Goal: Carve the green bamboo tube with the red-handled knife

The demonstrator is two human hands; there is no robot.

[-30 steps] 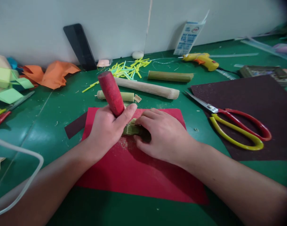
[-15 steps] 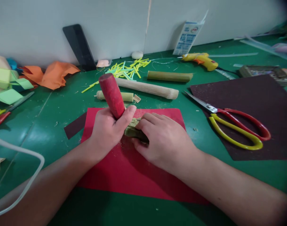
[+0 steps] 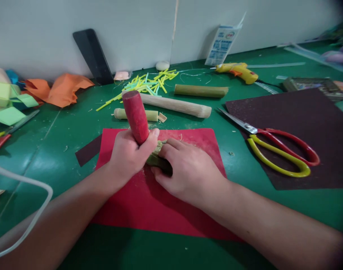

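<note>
My left hand (image 3: 128,153) is wrapped around the red round handle (image 3: 136,119) of a tool, which leans slightly left with its butt end up. The tool's working end is hidden below my fist. My right hand (image 3: 188,168) grips a short piece of green bamboo (image 3: 159,160) with a rough, shaved top, pressing it against the red sheet (image 3: 166,213). Both hands are close together, the left thumb beside the bamboo's left end. Fine shavings lie on the sheet around them.
Scissors (image 3: 251,129) lie at right, partly on a dark sheet (image 3: 295,112). Behind the hands are a pale stick (image 3: 177,104), bamboo pieces (image 3: 201,90) and cut yellow strips (image 3: 149,83). A yellow glue gun (image 3: 241,72) and a leaning phone (image 3: 93,56) are farther back.
The red handle has tipped slightly rightward, becoming more upright, and its top sits a little lower. My right hand has shifted slightly left with the bamboo. The whole view has moved a little.
</note>
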